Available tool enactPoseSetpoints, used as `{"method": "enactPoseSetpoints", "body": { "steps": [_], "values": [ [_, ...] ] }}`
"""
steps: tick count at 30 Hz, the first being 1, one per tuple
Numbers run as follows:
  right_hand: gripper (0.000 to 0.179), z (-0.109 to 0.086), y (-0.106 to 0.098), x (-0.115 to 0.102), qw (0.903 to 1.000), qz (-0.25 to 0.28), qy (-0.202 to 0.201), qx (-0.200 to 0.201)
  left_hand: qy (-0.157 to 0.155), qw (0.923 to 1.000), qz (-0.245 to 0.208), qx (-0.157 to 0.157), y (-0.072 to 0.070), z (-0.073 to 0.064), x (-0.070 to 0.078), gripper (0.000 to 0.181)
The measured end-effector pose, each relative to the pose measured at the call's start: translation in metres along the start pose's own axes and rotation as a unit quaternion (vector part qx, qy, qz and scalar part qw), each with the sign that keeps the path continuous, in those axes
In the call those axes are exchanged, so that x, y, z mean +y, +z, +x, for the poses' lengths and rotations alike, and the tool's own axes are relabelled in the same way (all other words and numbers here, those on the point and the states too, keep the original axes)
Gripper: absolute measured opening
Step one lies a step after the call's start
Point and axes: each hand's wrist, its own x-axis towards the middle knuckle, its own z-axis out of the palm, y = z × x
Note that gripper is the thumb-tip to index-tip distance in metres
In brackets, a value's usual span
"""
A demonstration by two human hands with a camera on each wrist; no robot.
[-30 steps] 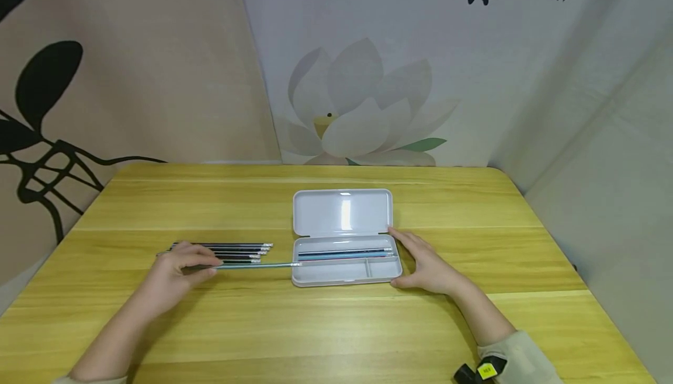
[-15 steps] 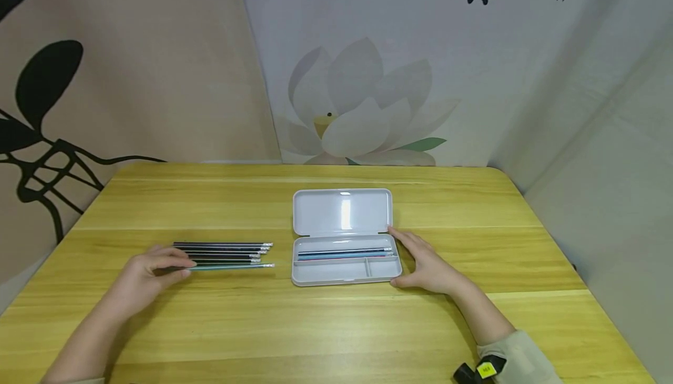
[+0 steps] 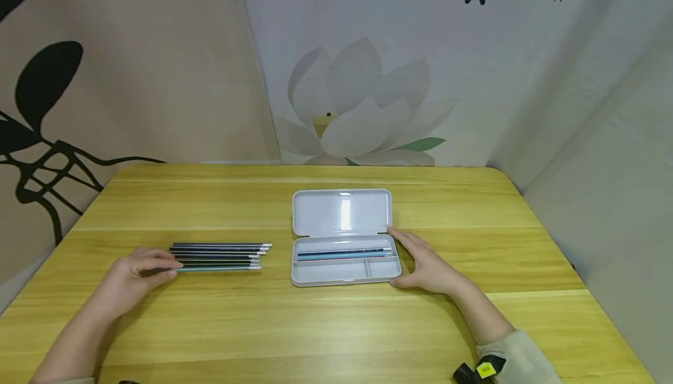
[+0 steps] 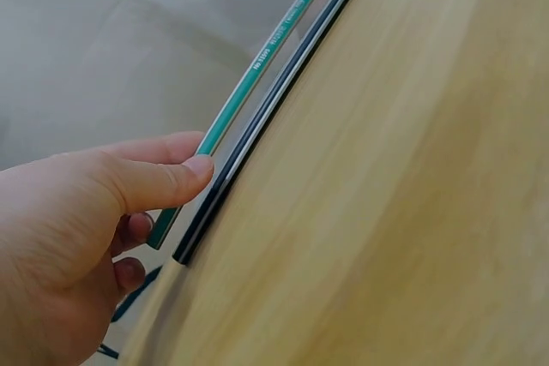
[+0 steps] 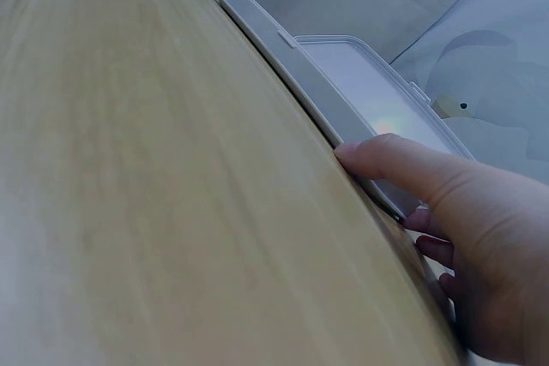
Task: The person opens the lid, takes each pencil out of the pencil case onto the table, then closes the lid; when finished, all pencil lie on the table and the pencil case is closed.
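My left hand (image 3: 136,273) pinches a teal pencil (image 3: 215,268) near its left end, between thumb and fingers. In the left wrist view the teal pencil (image 4: 249,83) shows pale printing and runs beside a dark striped pencil (image 4: 266,117). Several dark pencils (image 3: 215,249) with white eraser ends lie side by side just behind it. A white pencil case (image 3: 321,277) stands with its lid raised; a few dark and blue pencils (image 3: 342,254) lie in its rear compartment. My right hand (image 3: 428,264) holds the case's right end, thumb (image 5: 369,156) at the front corner, index finger near the hinge.
The wooden table (image 3: 315,331) carries everything. Behind it hangs a pale curtain (image 3: 394,10) with a printed lotus. The case's raised lid (image 3: 342,213) leans at its back side, and small dividers (image 3: 367,267) split its front part.
My left hand has moved left with the teal pencil, away from the case and down alongside the dark pencils, their eraser ends now nearly level. The right hand and case have not moved.
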Motion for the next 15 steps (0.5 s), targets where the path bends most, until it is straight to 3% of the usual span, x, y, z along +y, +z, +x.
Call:
{"method": "enactPoseSetpoints", "body": {
  "steps": [15],
  "values": [
    [0.103,-0.0011,0.0009,0.001,1.0,0.0,0.001,0.001,-0.017,0.9997,0.013,-0.009,0.0008,0.0002,-0.0067,0.014]
  ]
}}
